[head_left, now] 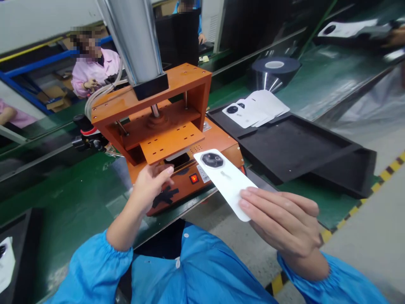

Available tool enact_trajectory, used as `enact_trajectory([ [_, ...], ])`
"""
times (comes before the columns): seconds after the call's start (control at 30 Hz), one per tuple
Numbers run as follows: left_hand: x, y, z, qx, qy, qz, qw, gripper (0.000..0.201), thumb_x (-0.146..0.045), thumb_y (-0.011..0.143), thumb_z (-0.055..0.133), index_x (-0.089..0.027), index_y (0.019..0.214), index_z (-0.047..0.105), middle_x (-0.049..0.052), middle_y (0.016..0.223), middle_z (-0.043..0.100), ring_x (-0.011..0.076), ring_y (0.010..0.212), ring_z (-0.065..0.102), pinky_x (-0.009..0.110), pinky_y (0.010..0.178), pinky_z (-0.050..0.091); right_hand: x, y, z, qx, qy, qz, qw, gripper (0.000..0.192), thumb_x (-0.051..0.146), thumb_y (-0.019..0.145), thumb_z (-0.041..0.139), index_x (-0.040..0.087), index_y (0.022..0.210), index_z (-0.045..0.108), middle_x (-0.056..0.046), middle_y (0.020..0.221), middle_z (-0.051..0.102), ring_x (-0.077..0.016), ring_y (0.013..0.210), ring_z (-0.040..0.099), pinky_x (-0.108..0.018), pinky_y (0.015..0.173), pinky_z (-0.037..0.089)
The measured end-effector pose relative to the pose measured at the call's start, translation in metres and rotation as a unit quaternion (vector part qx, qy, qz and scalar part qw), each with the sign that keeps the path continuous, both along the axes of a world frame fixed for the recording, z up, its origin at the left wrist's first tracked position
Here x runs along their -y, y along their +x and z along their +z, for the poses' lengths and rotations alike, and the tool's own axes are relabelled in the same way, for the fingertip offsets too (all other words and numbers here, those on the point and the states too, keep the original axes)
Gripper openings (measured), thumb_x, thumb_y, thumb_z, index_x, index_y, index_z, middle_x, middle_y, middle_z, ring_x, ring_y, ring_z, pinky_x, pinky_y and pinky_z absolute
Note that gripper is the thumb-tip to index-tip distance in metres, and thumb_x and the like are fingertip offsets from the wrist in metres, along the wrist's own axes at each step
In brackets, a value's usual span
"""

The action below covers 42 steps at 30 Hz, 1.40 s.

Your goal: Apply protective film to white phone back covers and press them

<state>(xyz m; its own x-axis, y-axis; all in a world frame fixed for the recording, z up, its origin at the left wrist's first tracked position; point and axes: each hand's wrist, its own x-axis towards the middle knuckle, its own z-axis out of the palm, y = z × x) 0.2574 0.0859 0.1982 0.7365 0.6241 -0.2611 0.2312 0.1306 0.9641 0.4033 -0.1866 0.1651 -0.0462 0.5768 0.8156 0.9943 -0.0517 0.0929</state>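
Note:
My right hand (284, 219) grips the lower end of a white phone back cover (226, 179) between thumb and fingers. The cover is tilted, its round black camera ring at the upper left. My left hand (152, 181) is at the front of an orange press (177, 122), just below the press's upper plate, fingers loosely bent and apart. Nothing shows in that hand, though some fingertips are partly hidden. Under the plate lies a dark, phone-shaped piece (179, 160). A red lit switch (194, 178) sits on the press's front.
Several white covers (256, 109) lie fanned on black trays (297, 139) to the right, before a dark film roll (275, 69). Another cover (5, 264) rests in a black tray (27, 253) at far left. A person in pink (98, 67) sits across the green bench (79, 185).

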Motion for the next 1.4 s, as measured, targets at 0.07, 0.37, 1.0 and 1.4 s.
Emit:
enact_trajectory([
  [0.07, 0.004, 0.013, 0.001, 0.039, -0.023, 0.022, 0.999, 0.058, -0.049, 0.074, 0.084, -0.012, 0.115, 0.068, 0.019, 0.123, 0.073, 0.0107, 0.066, 0.067, 0.017, 0.040, 0.021, -0.007, 0.002, -0.001, 0.009, -0.007, 0.001, 1.000, 0.031, 0.008, 0.099, 0.067, 0.025, 0.123, 0.077, -0.003, 0.119, 0.082, -0.0201, 0.102, 0.081, -0.033, 0.077, 0.057],
  [0.37, 0.012, 0.069, 0.007, 0.083, -0.108, 0.146, 0.980, 0.028, -0.023, 0.095, 0.056, -0.007, 0.114, 0.068, 0.022, 0.118, 0.078, 0.0163, 0.068, 0.074, 0.021, 0.044, 0.014, -0.027, 0.010, -0.024, 0.018, 0.026, -0.008, 0.999, 0.029, 0.006, 0.097, 0.068, 0.024, 0.119, 0.075, -0.002, 0.114, 0.083, -0.0197, 0.096, 0.082, -0.031, 0.075, 0.054],
  [1.0, 0.088, -0.163, -0.072, 0.042, 0.317, -0.118, 0.940, 0.033, -0.024, 0.103, 0.045, -0.022, 0.070, 0.049, -0.001, 0.056, 0.049, 0.0121, 0.049, 0.047, 0.029, 0.052, 0.034, -0.176, 0.035, -0.028, -0.128, -0.168, 0.030, 0.977, 0.032, 0.025, 0.112, 0.050, 0.029, 0.112, 0.082, -0.001, 0.117, 0.082, -0.0218, 0.109, 0.078, -0.042, 0.094, 0.049],
  [1.4, 0.089, -0.150, -0.072, 0.036, 0.321, -0.185, 0.928, 0.020, -0.019, 0.105, 0.047, -0.022, 0.097, 0.065, 0.005, 0.088, 0.074, 0.0187, 0.078, 0.068, 0.030, 0.072, 0.053, -0.185, 0.036, -0.010, -0.134, -0.261, -0.005, 0.956, 0.037, 0.049, 0.105, 0.065, 0.021, 0.125, 0.077, -0.011, 0.135, 0.075, -0.0348, 0.124, 0.068, -0.049, 0.103, 0.049],
])
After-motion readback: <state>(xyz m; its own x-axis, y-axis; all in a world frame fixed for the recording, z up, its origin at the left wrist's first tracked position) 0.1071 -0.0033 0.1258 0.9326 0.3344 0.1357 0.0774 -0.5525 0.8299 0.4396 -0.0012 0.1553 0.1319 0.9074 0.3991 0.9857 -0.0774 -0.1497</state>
